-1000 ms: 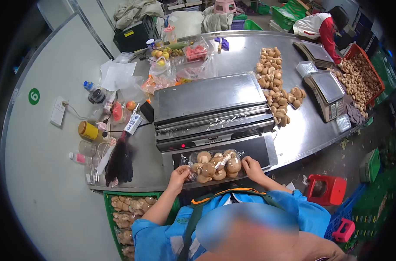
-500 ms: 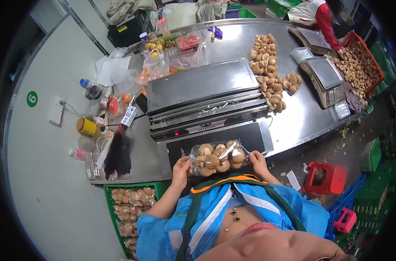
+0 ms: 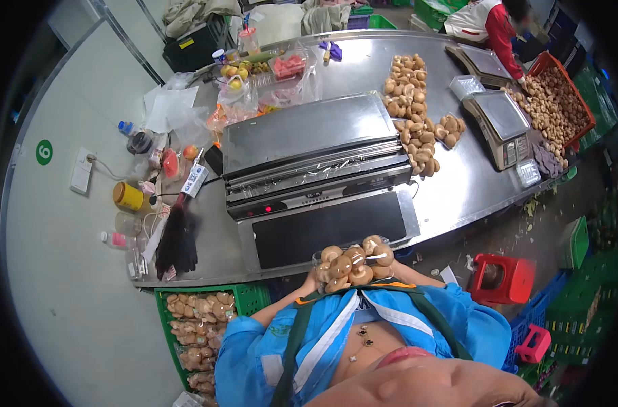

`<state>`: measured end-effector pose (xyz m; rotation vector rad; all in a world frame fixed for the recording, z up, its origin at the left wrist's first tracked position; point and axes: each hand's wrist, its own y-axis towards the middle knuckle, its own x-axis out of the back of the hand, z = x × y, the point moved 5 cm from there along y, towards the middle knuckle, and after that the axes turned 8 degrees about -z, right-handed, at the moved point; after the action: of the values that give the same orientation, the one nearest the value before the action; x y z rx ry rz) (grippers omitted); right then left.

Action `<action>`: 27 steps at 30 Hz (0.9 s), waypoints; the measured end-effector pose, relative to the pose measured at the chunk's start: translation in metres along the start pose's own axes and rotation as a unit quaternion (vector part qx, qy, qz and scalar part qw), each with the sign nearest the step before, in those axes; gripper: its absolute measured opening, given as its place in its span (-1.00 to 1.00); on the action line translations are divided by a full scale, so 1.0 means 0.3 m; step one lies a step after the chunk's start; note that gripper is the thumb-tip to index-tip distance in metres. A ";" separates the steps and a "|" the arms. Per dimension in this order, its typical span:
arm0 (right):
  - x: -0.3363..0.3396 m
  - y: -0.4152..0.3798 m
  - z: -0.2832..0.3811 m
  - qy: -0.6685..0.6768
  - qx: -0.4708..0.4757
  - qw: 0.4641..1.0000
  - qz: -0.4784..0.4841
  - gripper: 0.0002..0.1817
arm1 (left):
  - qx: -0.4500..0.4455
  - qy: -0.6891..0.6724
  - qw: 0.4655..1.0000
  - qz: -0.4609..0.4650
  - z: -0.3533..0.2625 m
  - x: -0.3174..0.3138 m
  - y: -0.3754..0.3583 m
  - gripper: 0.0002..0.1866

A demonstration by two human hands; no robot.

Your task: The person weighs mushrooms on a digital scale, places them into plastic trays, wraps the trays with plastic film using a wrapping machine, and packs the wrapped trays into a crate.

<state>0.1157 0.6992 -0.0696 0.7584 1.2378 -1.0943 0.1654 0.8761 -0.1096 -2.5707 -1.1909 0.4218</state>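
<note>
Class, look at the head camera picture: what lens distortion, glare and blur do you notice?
Head view: fisheye bends the steel table edge, with dark corners; glare streaks the table top; the wrapped mushroom tray looks sharp; the bottom foreground is blurred.

Single head-worn fisheye view, looking steeply down and forward, curved steel table (image 3: 472, 190) from centre to 1 o'clock, wearer's blue jacket (image 3: 458, 325) close at 6 o'clock.

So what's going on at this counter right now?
A person in a blue jacket holds a wrapped tray of mushrooms close to the body, off the black plate of the wrapping machine. The hands are mostly hidden behind it. More wrapped trays fill a green crate, and loose mushrooms lie on the steel table.
</note>
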 end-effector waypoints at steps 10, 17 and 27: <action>-0.401 -0.065 -0.025 -0.164 -0.215 0.949 -0.159 -0.58 | -0.034 -0.272 0.949 0.155 -0.488 -0.260 -0.101 -0.31; -0.431 -0.161 0.189 -0.288 0.012 0.944 -0.164 -0.42 | 0.032 -0.341 0.916 0.208 -0.418 -0.286 -0.131 -0.36; -0.341 -0.010 0.145 -0.261 0.038 0.939 -0.220 -0.38 | -0.097 -0.451 0.881 0.102 -0.408 0.003 -0.137 -0.26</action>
<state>0.1308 0.6819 0.0394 0.2083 0.9228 -1.5937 0.1833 0.8870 0.0176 -2.7225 -1.2266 1.7752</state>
